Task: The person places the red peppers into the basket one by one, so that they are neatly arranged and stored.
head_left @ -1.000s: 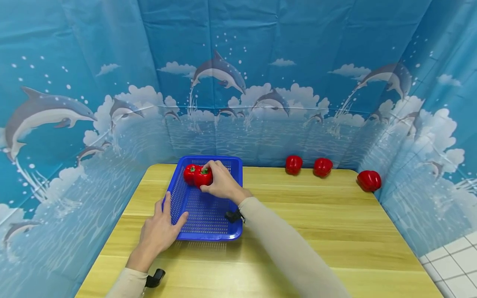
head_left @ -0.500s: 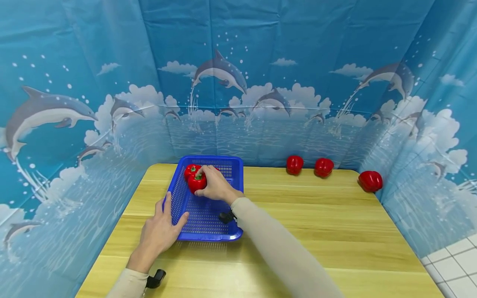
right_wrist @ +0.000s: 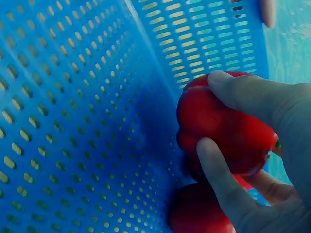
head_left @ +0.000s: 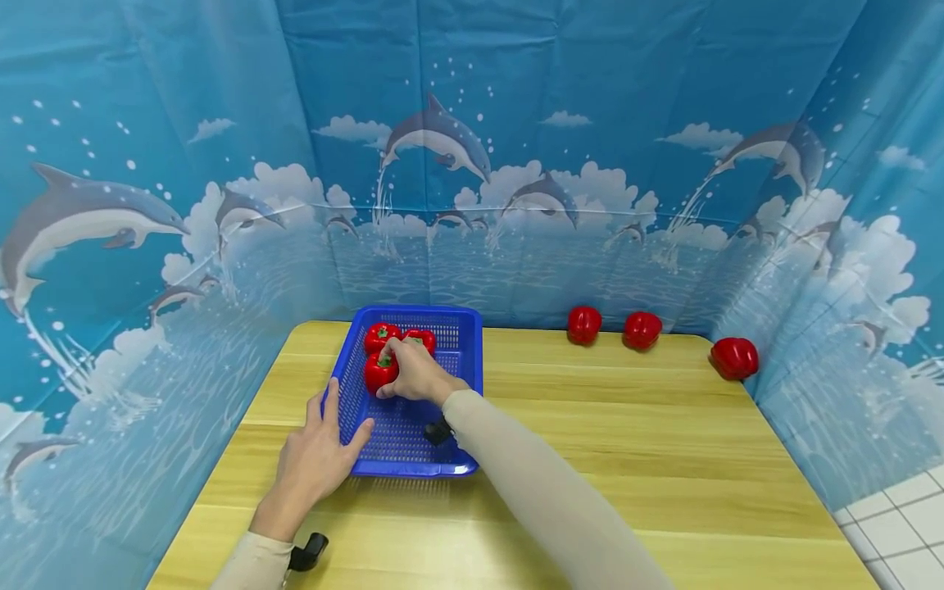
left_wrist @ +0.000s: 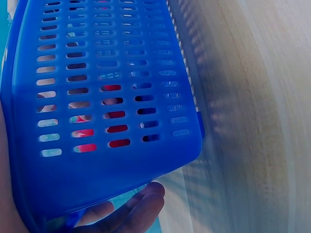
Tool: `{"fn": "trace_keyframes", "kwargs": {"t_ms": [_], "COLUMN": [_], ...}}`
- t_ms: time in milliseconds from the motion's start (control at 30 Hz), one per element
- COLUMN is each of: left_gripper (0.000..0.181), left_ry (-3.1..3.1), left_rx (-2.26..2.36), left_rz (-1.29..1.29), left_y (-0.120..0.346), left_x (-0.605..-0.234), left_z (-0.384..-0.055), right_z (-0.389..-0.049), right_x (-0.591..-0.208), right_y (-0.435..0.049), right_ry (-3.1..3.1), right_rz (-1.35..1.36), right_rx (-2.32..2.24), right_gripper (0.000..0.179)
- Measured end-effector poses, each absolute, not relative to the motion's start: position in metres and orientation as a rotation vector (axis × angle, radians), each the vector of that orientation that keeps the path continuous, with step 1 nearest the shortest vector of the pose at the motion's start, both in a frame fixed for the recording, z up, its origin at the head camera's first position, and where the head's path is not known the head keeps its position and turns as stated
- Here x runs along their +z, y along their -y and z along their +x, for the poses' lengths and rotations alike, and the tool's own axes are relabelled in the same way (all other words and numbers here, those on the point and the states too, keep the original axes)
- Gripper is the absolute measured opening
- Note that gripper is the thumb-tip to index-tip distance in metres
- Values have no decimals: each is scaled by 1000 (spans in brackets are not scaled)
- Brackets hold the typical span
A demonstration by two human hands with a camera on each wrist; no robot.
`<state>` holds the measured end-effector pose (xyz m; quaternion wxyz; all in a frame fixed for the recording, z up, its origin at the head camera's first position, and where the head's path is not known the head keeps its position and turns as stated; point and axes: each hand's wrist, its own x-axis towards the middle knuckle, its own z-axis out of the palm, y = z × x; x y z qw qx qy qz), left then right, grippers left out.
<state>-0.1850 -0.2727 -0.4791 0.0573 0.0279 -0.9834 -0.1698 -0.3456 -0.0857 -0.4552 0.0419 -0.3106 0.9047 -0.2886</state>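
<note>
A blue perforated plastic basket (head_left: pixel 401 469) stands on the table's left part. My right hand (head_left: pixel 419 373) reaches inside and holds a red bell pepper (head_left: pixel 378 377) near the left wall, thumb and fingers spread around its sides. In the right wrist view the same bell pepper (right_wrist: pixel 218 121) lies between thumb and fingertips. Two more bell peppers sit behind it, one at the back left (head_left: pixel 380 333) and one beside it (head_left: pixel 424 336), partly covered by my hand. My left hand (head_left: pixel 313 463) holds the basket's near left corner, fingers outside and thumb over the rim.
Along the back right of the wooden table (head_left: pixel 590 459) lie three more red bell peppers: one (head_left: pixel 584 324), another (head_left: pixel 642 329) and a third (head_left: pixel 734 358) near the right edge. A blue dolphin-print curtain (head_left: pixel 516 164) hangs behind and beside the table.
My right hand has moved left and nearer inside the basket with its bell pepper, uncovering another pepper behind it. The left hand stays at the basket's corner.
</note>
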Motion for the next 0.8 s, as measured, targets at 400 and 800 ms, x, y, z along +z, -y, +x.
{"fn": "trace_keyframes", "kwargs": {"t_ms": [400, 800], "left_gripper": [106, 107], "left_ry": [2978, 2980], "left_rx": [-513, -518], "left_rz": [85, 90], "left_y": [272, 271], "left_x": [-479, -479], "left_z": [-187, -186], "right_z": [-352, -347], "right_x": [-461, -454], "right_y": [87, 80], "right_ry": [-2750, -2724], "right_rz": [-959, -929], "right_rx": [-888, -868], "right_gripper": [44, 56]}}
